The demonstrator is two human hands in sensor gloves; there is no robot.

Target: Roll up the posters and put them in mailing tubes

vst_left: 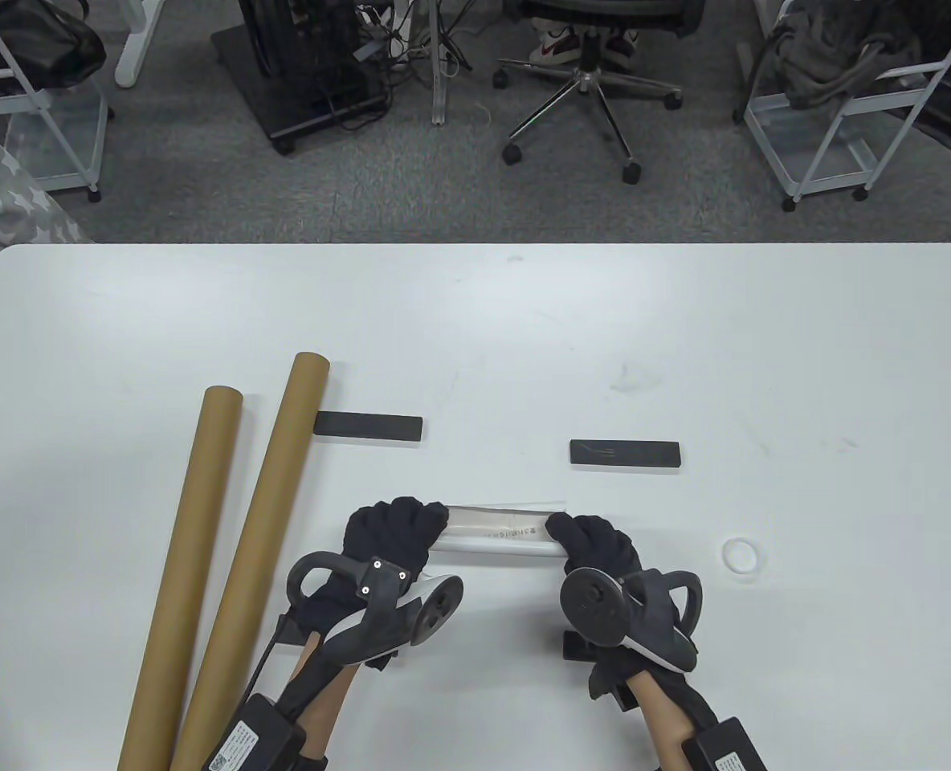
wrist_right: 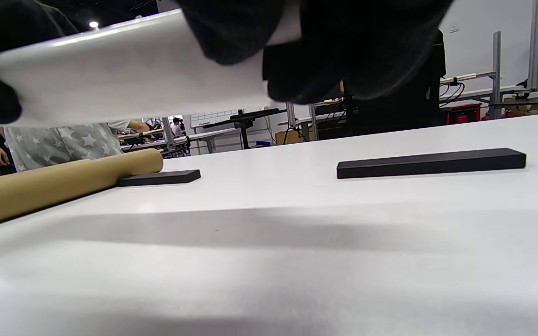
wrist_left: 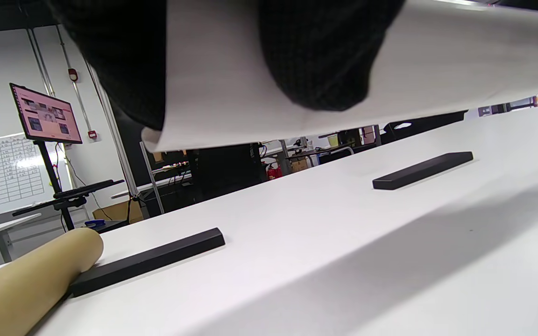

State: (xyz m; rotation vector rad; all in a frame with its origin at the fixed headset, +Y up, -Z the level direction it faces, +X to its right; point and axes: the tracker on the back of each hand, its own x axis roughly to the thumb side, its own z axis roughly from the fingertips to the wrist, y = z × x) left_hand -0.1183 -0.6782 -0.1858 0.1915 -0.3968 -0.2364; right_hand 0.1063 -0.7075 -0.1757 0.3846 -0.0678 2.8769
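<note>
White paper, rolled: the poster (vst_left: 498, 530) sits as a tight roll held off the table (vst_left: 524, 337) between both hands, its shadow showing under it in the wrist views. Left hand (vst_left: 391, 534) has its grip wrapped round the roll's left end, fingers (wrist_left: 315, 51) curled over the paper; right hand (vst_left: 596, 546) has its grip closed round the right end. Two brown mailing tubes (vst_left: 226, 562) lie well to the left of the left grip, side by side, open ends away from the person. Two black bars (vst_left: 624, 453) lie beyond the grips; a small white ring (vst_left: 742, 555) lies just right of the right grip. Risks, as judged: loosen either grip and the roll likely springs open; too loose a roll may jam at the tube mouth; freeing one hand to fetch a tube leaves one end unheld; squeezing hard may crease the paper.
</note>
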